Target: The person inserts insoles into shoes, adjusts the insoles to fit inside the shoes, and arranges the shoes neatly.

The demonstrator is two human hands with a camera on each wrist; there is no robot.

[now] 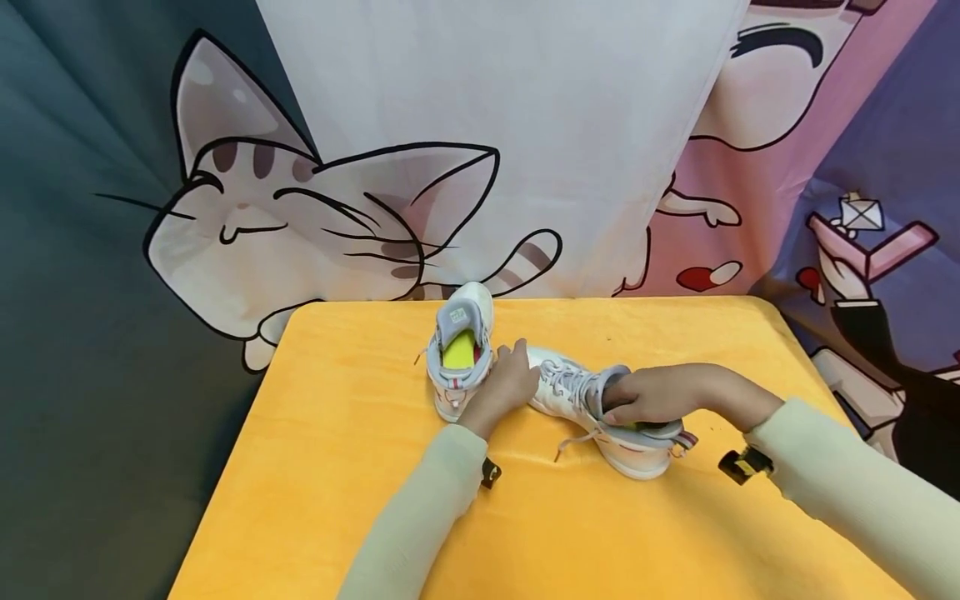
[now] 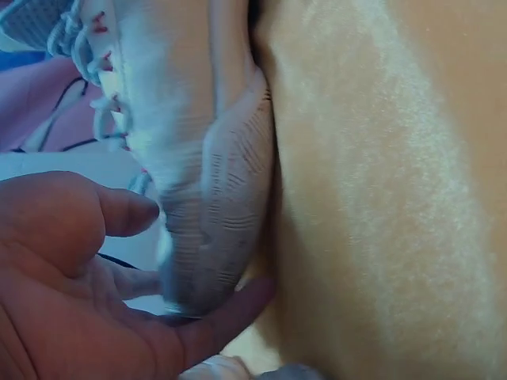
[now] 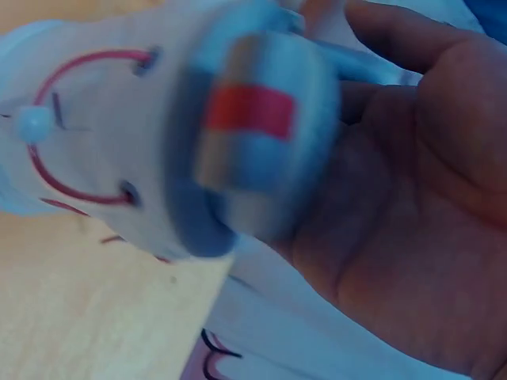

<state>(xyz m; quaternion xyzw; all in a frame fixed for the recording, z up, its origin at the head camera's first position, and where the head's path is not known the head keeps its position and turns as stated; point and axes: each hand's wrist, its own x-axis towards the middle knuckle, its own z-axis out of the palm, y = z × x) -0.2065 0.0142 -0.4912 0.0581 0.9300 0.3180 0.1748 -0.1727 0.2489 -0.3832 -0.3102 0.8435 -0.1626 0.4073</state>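
Observation:
A white lace-up sneaker (image 1: pixel 630 450) lies on its sole across the yellow table, toe to the left. My left hand (image 1: pixel 511 379) is at its toe; in the left wrist view the thumb and fingers grip around the toe cap (image 2: pixel 194 261). My right hand (image 1: pixel 652 396) reaches into the shoe's opening, its fingers hidden inside beyond the collar. A yellow-green insole shows beneath that hand. In the right wrist view the heel tab (image 3: pixel 249 119) with a red stripe stands beside the right palm. The other sneaker (image 1: pixel 446 379) stands left of my left hand, its insole (image 1: pixel 459 350) visible.
Both shoes rest on the yellow-covered table (image 1: pixel 337 500). Its far edge meets a cloth backdrop (image 1: pixel 487 83) printed with cartoon figures. A loose lace (image 1: pixel 573 442) trails from the near side of the gripped sneaker.

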